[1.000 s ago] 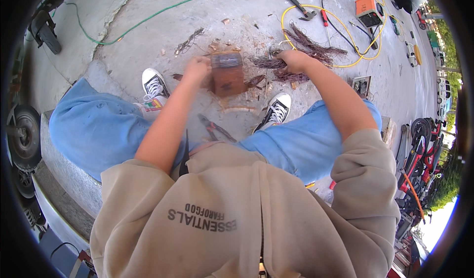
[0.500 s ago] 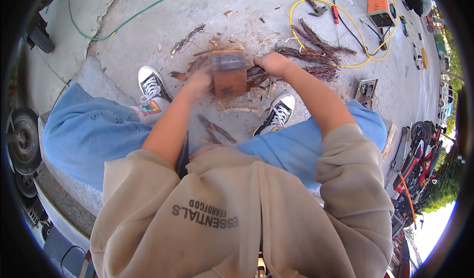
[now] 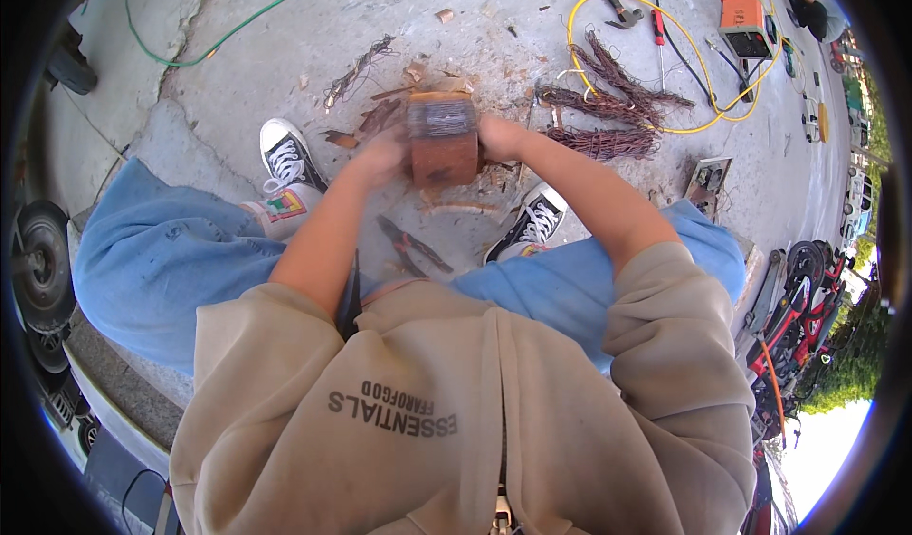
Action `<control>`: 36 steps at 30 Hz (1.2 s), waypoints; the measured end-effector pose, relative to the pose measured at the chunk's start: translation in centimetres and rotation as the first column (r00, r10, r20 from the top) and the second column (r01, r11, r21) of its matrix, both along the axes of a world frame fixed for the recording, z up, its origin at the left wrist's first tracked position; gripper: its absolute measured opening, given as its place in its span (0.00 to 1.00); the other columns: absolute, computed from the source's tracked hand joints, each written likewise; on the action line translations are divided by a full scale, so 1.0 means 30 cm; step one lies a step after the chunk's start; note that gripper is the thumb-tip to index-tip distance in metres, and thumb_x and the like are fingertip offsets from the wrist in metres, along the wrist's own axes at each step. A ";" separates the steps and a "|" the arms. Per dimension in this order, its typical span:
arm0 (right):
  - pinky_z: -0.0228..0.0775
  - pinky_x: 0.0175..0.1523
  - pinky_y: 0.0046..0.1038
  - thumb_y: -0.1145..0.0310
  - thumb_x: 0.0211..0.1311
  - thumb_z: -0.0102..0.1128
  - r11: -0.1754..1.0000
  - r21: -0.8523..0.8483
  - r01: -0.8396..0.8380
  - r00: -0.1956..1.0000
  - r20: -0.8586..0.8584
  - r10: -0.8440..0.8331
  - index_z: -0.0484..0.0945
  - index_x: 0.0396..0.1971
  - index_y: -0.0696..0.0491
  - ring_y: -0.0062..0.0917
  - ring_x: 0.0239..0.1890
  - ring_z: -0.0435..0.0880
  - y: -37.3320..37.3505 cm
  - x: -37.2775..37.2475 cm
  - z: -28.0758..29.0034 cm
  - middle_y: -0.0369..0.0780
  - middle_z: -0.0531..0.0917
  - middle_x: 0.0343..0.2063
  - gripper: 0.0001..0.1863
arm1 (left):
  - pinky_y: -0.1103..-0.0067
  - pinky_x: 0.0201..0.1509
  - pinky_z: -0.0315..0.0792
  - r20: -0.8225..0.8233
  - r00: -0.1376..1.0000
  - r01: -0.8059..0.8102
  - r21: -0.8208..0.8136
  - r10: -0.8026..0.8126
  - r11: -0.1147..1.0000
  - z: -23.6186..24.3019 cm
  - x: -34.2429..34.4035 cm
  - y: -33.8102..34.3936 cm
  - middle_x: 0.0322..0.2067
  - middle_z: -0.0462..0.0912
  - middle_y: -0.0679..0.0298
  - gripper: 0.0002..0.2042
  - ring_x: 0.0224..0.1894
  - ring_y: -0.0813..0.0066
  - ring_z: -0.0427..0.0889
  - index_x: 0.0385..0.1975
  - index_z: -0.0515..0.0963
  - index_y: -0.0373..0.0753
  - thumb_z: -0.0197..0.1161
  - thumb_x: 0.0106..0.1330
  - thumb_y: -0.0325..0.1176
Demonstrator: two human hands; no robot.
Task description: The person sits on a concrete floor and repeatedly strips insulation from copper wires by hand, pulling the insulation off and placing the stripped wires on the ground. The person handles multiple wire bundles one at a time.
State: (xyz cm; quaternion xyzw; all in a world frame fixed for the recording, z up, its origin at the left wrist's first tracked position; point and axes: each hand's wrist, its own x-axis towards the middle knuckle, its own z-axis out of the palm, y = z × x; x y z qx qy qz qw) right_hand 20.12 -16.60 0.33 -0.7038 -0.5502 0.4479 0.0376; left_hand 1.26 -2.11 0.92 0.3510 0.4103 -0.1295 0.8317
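A rust-brown, squarish, seemingly metal block with a dark banded top (image 3: 445, 160) is standing on the grey concrete floor (image 3: 285, 69), right of its cracked edge (image 3: 182, 36). The blurred left hand (image 3: 385, 153) and curled right hand (image 3: 499, 138) are flanking it, presumably for steadying; whether either is gripping cannot be told.

The person's left forearm (image 3: 325, 236) reaches forward and angles inward; the right forearm (image 3: 594, 193) slants in more steeply from the side, its elbow held wide. The left hand (image 3: 382, 158) is blurred, its fingers hard to make out. The right hand (image 3: 500, 138) sits slightly farther forward, fingertips hidden. The hands are apart, between the spread legs (image 3: 180, 255).
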 end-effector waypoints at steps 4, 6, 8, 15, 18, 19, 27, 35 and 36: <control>0.71 0.55 0.34 0.66 0.50 0.67 0.974 0.150 0.172 0.969 -0.204 -0.140 0.77 0.48 0.59 0.43 0.48 0.81 -0.007 0.002 -0.110 0.53 0.82 0.45 0.24 | 0.70 0.59 0.70 0.119 0.987 -0.097 -0.059 0.103 0.994 -0.076 -0.045 0.003 0.53 0.76 0.56 0.16 0.54 0.64 0.76 0.54 0.69 0.35 0.48 0.67 0.22; 0.71 0.56 0.33 0.65 0.50 0.68 0.951 0.136 0.278 0.936 -0.259 -0.237 0.76 0.49 0.60 0.41 0.49 0.81 0.009 0.001 -0.040 0.52 0.82 0.46 0.26 | 0.71 0.58 0.70 0.184 0.970 -0.123 -0.183 0.157 0.975 -0.098 -0.069 0.022 0.53 0.76 0.57 0.14 0.53 0.65 0.76 0.53 0.70 0.37 0.49 0.68 0.25; 0.70 0.56 0.33 0.65 0.50 0.69 0.948 0.127 0.294 0.934 -0.247 -0.257 0.76 0.50 0.59 0.41 0.50 0.81 0.010 0.004 -0.067 0.52 0.82 0.47 0.27 | 0.70 0.60 0.69 0.210 0.958 -0.134 -0.282 0.197 0.950 -0.113 -0.089 0.040 0.53 0.76 0.59 0.14 0.54 0.64 0.76 0.54 0.69 0.38 0.51 0.68 0.28; 0.70 0.56 0.34 0.64 0.46 0.71 0.882 0.255 0.397 0.916 -0.169 -0.364 0.75 0.50 0.60 0.43 0.50 0.80 -0.005 0.008 -0.122 0.52 0.82 0.45 0.30 | 0.73 0.56 0.73 0.202 0.932 -0.257 -0.218 0.301 0.942 -0.057 -0.072 0.016 0.49 0.75 0.59 0.11 0.53 0.66 0.75 0.50 0.70 0.37 0.51 0.70 0.28; 0.72 0.53 0.35 0.63 0.43 0.74 0.964 0.089 0.250 0.967 0.021 -0.253 0.77 0.45 0.59 0.43 0.47 0.81 0.035 0.033 0.037 0.51 0.83 0.41 0.28 | 0.72 0.53 0.76 0.066 0.935 -0.342 -0.087 0.348 0.935 -0.061 -0.077 0.020 0.47 0.75 0.59 0.12 0.51 0.65 0.76 0.50 0.70 0.35 0.53 0.68 0.24; 0.72 0.52 0.35 0.62 0.42 0.75 0.984 0.059 0.166 0.983 0.074 -0.170 0.77 0.43 0.58 0.43 0.45 0.81 0.042 0.056 0.076 0.50 0.83 0.40 0.27 | 0.71 0.52 0.77 0.004 0.929 -0.370 -0.027 0.370 0.929 -0.049 -0.075 0.019 0.46 0.75 0.59 0.12 0.51 0.64 0.76 0.50 0.70 0.35 0.54 0.67 0.23; 0.74 0.45 0.34 0.64 0.45 0.76 0.997 0.074 0.037 0.987 0.152 -0.048 0.79 0.36 0.57 0.38 0.40 0.82 0.108 0.101 0.384 0.45 0.84 0.34 0.20 | 0.73 0.45 0.82 -0.122 0.955 -0.269 0.024 0.270 0.963 -0.023 -0.113 0.083 0.46 0.74 0.56 0.09 0.45 0.60 0.78 0.43 0.71 0.33 0.56 0.64 0.21; 0.72 0.51 0.37 0.64 0.43 0.76 0.989 0.124 -0.075 0.990 0.125 0.060 0.76 0.43 0.58 0.39 0.45 0.81 0.050 -0.046 0.492 0.48 0.82 0.40 0.27 | 0.73 0.29 0.82 -0.196 0.920 -0.241 0.399 0.339 0.885 0.170 -0.209 0.280 0.32 0.78 0.55 0.04 0.30 0.61 0.83 0.30 0.73 0.29 0.58 0.54 0.20; 0.69 0.57 0.38 0.60 0.42 0.77 0.955 0.257 -0.149 0.978 0.177 0.105 0.73 0.51 0.57 0.42 0.51 0.79 0.057 -0.074 0.505 0.50 0.81 0.45 0.34 | 0.72 0.26 0.81 -0.149 0.956 -0.147 0.494 0.251 0.857 0.253 -0.181 0.261 0.31 0.78 0.55 0.04 0.28 0.62 0.83 0.29 0.72 0.29 0.57 0.54 0.21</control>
